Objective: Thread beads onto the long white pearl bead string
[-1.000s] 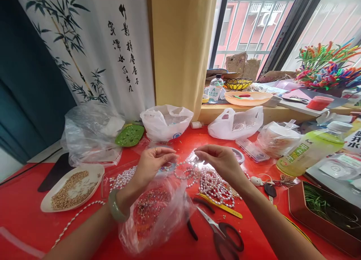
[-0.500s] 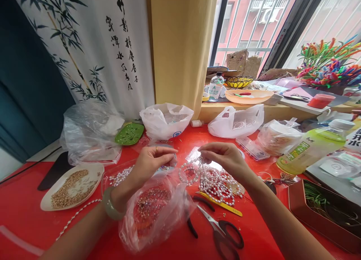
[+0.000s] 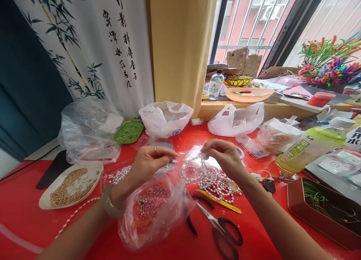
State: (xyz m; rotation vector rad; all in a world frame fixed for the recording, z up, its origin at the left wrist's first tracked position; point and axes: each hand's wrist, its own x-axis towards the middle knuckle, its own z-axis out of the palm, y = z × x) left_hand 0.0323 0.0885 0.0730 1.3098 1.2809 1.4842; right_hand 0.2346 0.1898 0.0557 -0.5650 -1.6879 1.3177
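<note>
My left hand [image 3: 150, 162], with a ring and a pale bangle at the wrist, pinches at the fingertips something tiny that I cannot make out. To its right, my right hand [image 3: 224, 156] has thumb and fingers closed on a string of silvery beads [image 3: 202, 159]. That string hangs down toward a heap of pearly bead strands [image 3: 216, 183] on the red table. Below my left hand lies an open clear plastic bag [image 3: 180, 203] of small reddish beads [image 3: 153, 201]. Loose white pearl beads [image 3: 121, 174] lie beside my left wrist.
Yellow tweezers [image 3: 220, 202], black-handled scissors [image 3: 222, 230] and dark-handled pliers [image 3: 191, 225] lie in front. A plate of golden beads [image 3: 93, 169] stands left, near a green tray [image 3: 129, 133]. Right are a drink bottle [image 3: 313, 147] and an open box [image 3: 296, 215]. White bags [image 3: 166, 120] line the back.
My left fingertips have shifted slightly, and the translucent bit seen below them earlier is less visible. My right hand has moved a little up and right, still pinching the bead string.
</note>
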